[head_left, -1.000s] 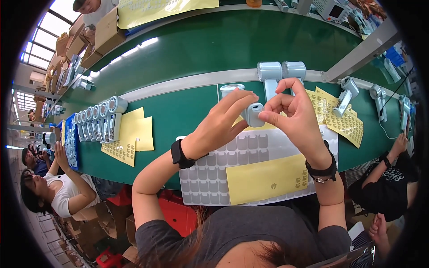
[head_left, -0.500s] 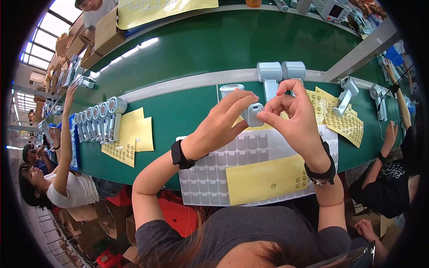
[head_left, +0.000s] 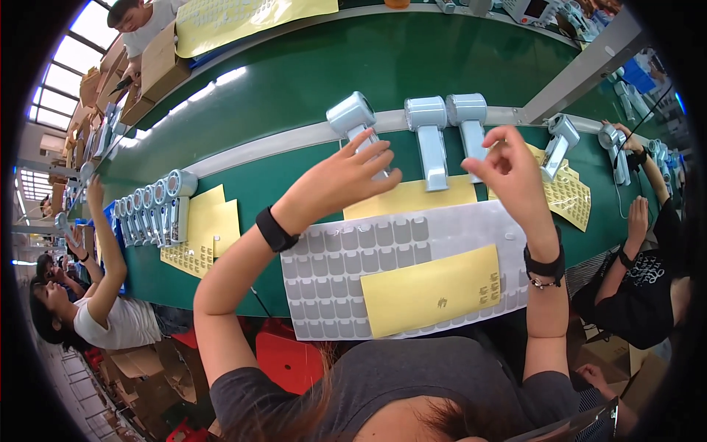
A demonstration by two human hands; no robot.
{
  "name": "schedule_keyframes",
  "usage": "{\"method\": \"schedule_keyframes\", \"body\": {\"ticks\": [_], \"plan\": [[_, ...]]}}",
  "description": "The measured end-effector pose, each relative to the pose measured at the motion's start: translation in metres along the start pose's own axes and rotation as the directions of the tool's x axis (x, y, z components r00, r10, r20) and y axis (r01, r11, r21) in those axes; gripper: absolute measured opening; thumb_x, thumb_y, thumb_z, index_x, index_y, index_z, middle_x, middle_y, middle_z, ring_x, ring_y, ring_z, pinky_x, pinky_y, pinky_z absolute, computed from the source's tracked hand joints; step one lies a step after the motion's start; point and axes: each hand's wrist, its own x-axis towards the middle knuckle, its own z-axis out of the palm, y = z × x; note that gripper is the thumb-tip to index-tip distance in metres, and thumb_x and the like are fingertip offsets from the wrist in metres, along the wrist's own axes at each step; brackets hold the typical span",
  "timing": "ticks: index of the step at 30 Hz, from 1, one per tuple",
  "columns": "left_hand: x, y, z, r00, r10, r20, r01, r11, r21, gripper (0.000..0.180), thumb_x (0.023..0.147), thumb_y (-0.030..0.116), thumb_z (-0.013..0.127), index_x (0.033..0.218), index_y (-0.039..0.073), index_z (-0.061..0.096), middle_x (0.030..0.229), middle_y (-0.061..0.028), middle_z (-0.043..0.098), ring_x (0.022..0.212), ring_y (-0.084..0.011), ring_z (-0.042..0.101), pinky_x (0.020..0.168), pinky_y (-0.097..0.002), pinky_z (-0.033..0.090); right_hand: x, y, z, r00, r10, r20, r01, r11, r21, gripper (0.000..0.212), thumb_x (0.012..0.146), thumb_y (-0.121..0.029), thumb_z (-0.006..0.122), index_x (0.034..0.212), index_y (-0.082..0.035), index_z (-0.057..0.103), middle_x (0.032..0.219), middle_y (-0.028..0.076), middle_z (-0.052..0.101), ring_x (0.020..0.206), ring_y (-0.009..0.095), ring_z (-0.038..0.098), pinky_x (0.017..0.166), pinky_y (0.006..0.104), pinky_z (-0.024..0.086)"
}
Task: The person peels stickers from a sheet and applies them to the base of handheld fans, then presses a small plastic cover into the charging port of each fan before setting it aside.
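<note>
My left hand (head_left: 340,179) is over the handle of a light-blue handheld fan (head_left: 351,112) with a round drum head. Its fingers bend across the handle and its thumb is hidden. The fan is tilted, head away from me. My right hand (head_left: 512,175) is raised to the right, thumb apart from the bent fingers, with nothing visible in it. Two more handheld fans, a left one (head_left: 427,136) and a right one (head_left: 468,118), lie side by side beyond my hands. Below my hands is a white sheet of grey labels (head_left: 324,287), with a yellow sticker sheet (head_left: 434,291) on top.
At left is a row of upright fans (head_left: 158,202) beside yellow sheets (head_left: 228,225). Another fan (head_left: 560,144) lies on yellow sheets (head_left: 571,195) at right. A metal rail (head_left: 272,146) crosses the green table (head_left: 258,199); a post (head_left: 582,62) rises at right. Co-workers sit on both sides.
My left hand has moved left with the fan, whose drum head now shows at the far end. My right hand has come away from the fan's handle end and moved right.
</note>
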Motion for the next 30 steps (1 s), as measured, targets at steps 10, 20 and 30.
{"method": "schedule_keyframes", "body": {"ticks": [10,20,30], "plan": [[0.026,0.01,0.005,0.99,-0.065,-0.128,0.022,0.949,-0.315,0.048,0.083,-0.001,0.062,0.129,0.012,0.053,0.141,-0.012,0.047,0.137,-0.0332,0.042,0.115,-0.0476,0.035,0.002,0.075,0.005,0.967,-0.161,-0.199,0.112,0.966,-0.234,0.042,0.085,-0.012,0.076,0.12,-0.004,0.054,0.088,0.006,0.066,0.083,0.017,0.063,0.073,0.0271,0.05],[0.039,0.069,-0.034,1.0,0.001,-0.021,-0.01,0.91,-0.415,0.041,0.082,0.011,0.072,0.122,0.01,0.063,0.136,-0.0147,0.054,0.136,-0.0331,0.043,0.112,-0.0483,0.037,-0.115,0.085,-0.03,0.949,-0.125,-0.291,-0.012,0.904,-0.427,0.015,0.081,-0.003,0.074,0.096,0.0,0.07,0.101,0.01,0.066,0.086,0.023,0.064,0.071,0.031,0.052],[0.058,0.148,-0.022,0.973,0.214,0.086,-0.118,0.782,-0.612,0.063,0.084,0.042,0.066,0.143,0.022,0.049,0.153,-0.015,0.036,0.143,-0.0335,0.034,0.116,-0.0511,0.031,-0.126,0.084,-0.011,0.881,-0.048,-0.471,-0.088,0.961,-0.263,0.011,0.077,-0.002,0.077,0.084,0.0,0.068,0.093,0.006,0.064,0.082,0.016,0.061,0.066,0.0263,0.048]]}}
